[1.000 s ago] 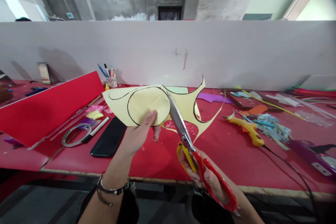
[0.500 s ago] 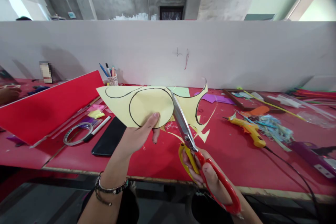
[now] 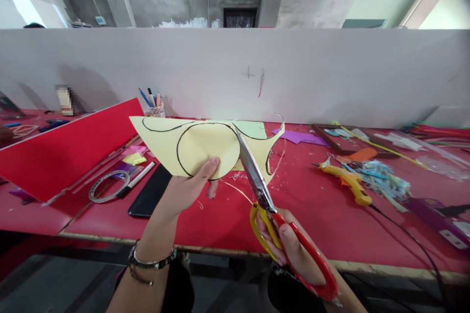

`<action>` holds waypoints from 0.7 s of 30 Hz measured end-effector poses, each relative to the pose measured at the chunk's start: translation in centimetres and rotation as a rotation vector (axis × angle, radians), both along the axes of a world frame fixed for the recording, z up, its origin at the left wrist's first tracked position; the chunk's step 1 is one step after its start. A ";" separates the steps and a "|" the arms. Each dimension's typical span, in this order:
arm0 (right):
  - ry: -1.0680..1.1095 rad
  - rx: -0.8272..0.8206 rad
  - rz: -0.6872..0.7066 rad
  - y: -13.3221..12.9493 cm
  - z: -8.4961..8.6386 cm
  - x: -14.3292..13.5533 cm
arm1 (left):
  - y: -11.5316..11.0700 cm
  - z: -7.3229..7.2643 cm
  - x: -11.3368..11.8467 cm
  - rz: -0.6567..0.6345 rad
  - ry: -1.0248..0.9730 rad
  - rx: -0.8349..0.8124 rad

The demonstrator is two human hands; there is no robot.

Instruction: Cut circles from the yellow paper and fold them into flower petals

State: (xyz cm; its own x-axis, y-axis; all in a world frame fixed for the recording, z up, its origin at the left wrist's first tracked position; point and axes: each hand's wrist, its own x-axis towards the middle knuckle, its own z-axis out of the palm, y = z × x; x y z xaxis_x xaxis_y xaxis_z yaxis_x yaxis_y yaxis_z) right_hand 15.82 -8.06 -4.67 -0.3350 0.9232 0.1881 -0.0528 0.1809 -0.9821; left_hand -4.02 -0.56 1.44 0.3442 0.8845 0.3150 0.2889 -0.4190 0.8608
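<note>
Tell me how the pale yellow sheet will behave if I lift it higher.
The pale yellow sheet is probably light, as the left hand pinches it at its lower edge. It seems fairly stiff, since its broad left end juts out without drooping much. Its narrow right tip might bend or tear more easily.

Room right of scissors [image 3: 265,199] — then glue gun [image 3: 345,180] blocks.
</note>
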 end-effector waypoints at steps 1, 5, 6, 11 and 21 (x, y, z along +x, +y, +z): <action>-0.009 0.006 0.006 0.0 0.0 0.1 | 0.0 0.0 0.0 0.002 -0.016 -0.010; -0.005 0.022 0.058 -0.2 -0.7 0.8 | 0.2 0.0 -0.5 0.032 -0.032 -0.057; 0.010 0.019 0.080 -0.2 -1.0 0.9 | 0.2 0.0 -0.6 0.035 -0.017 -0.068; 0.022 -0.009 0.138 -0.1 -1.2 1.0 | 0.3 -0.2 -1.4 0.018 0.084 -0.103; 0.036 -0.001 0.050 0.1 -0.4 -0.3 | 0.6 -0.4 -1.6 -0.011 0.106 -0.104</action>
